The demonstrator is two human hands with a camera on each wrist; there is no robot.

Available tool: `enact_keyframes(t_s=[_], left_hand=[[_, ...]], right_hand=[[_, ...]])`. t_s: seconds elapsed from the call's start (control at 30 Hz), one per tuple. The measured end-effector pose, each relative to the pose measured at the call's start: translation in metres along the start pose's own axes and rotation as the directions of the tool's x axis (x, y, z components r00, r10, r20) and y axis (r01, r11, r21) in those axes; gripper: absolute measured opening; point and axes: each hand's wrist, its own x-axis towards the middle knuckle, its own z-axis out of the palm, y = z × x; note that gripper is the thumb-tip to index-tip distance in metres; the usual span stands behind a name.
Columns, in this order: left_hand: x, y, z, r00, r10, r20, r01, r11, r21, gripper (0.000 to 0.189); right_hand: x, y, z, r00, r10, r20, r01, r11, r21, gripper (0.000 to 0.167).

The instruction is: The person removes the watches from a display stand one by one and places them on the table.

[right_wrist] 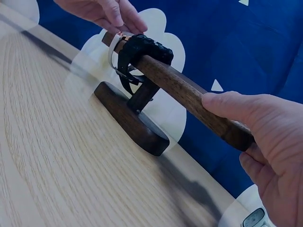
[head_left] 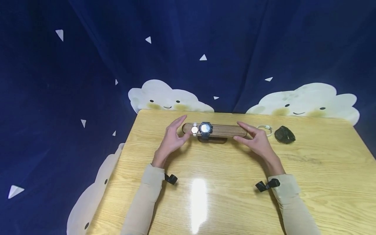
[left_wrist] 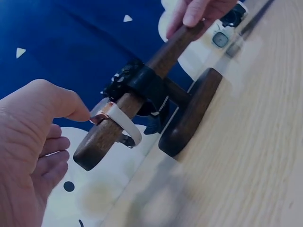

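Observation:
A wooden watch stand (head_left: 226,130), a T-shaped bar on a dark oval base (right_wrist: 130,118), stands on the table. Round its left part are strapped a small white-banded watch (head_left: 194,130) and a bulky black watch (head_left: 205,128) beside it. My right hand (head_left: 258,140) holds the bar's right end, thumb on the near side and fingers behind it. At the left end, my left hand (head_left: 173,138) is spread round the bar with a gap; its thumb tip is at the small watch, and whether it touches is hard to tell.
Right of the stand, a white watch (head_left: 265,128) lies on the wooden table (head_left: 229,195) near my right hand. Beside it is a dark crumpled-looking item (head_left: 284,134). A blue curtain (head_left: 188,49) with clouds hangs behind the table's back edge.

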Motion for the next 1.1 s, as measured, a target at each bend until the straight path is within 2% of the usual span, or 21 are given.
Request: enact_keyframes(t_s=[0.17, 0.23, 0.37, 0.53, 0.77, 1.1], left_hand=[[-0.001, 0.003, 0.004, 0.997, 0.033, -0.07, -0.031, 0.999, 0.028, 0.07], [-0.003, 0.005, 0.008, 0.997, 0.027, -0.078, -0.023, 0.999, 0.045, 0.068], [-0.006, 0.008, 0.016, 0.997, 0.025, -0.07, -0.016, 0.99, 0.138, 0.064], [-0.006, 0.011, 0.021, 0.994, 0.062, -0.085, -0.043, 0.979, 0.201, 0.063], [-0.005, 0.011, 0.025, 0.994, 0.061, -0.085, -0.038, 0.966, 0.257, 0.058], [-0.005, 0.007, 0.029, 0.984, 0.1, -0.146, -0.051, 0.952, 0.303, 0.052]], right_hand=[[0.002, 0.015, -0.001, 1.0, 0.009, -0.003, -0.009, 1.0, -0.017, 0.062], [0.0, 0.023, -0.002, 1.0, 0.021, -0.004, -0.021, 0.999, -0.03, 0.063], [-0.007, 0.031, -0.005, 0.999, 0.047, -0.007, -0.048, 0.997, -0.055, 0.065], [-0.009, 0.031, -0.007, 0.998, 0.06, -0.012, -0.06, 0.996, -0.065, 0.065], [-0.004, 0.027, -0.008, 0.998, 0.07, 0.0, -0.07, 0.996, -0.049, 0.064], [0.001, 0.034, -0.005, 0.999, 0.047, -0.001, -0.047, 0.998, -0.029, 0.064]])
